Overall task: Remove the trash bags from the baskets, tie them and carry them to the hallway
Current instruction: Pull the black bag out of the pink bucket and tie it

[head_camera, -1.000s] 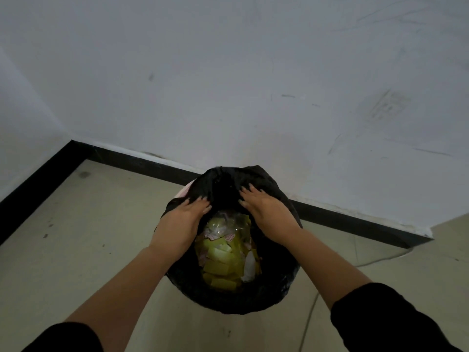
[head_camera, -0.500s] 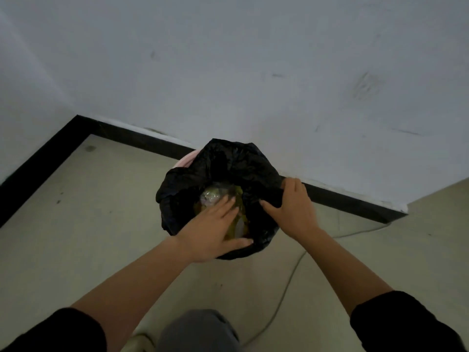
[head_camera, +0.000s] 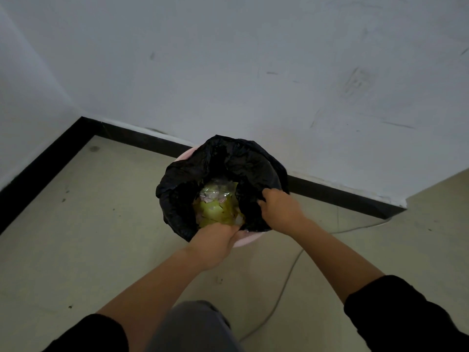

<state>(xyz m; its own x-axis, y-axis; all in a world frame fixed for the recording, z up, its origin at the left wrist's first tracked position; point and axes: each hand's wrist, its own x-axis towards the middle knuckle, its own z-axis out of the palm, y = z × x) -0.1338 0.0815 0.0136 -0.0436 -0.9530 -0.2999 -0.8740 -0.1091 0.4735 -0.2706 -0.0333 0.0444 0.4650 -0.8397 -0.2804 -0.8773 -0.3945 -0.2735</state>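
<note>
The black trash bag sits in the pink basket on the floor, close against the wall; its mouth is open, and yellow-green scraps and clear plastic show inside. Your right hand is curled tight on a pinch of the bag's right edge. Your left hand is closed at the near rim, where bag and basket meet; I can't tell whether it has bag film, the basket lip or both. The step looks like freeing the bag mouth from the rim before the lift. Make sure the left has only the film, not the pink lip, or the basket will come up with the bag. Peel the far side off too; it still looks draped over the back rim by the wall. Gather the edges toward the centre and get two opposite bunches of similar length so you have tails for the knot. Pull straight up, slow; the film looks thin, so avoid twisting it against the rim. Contents sit fairly high, so keep the mouth upright while lifting. Watch the grey cable on the floor to your right when you step back.
</note>
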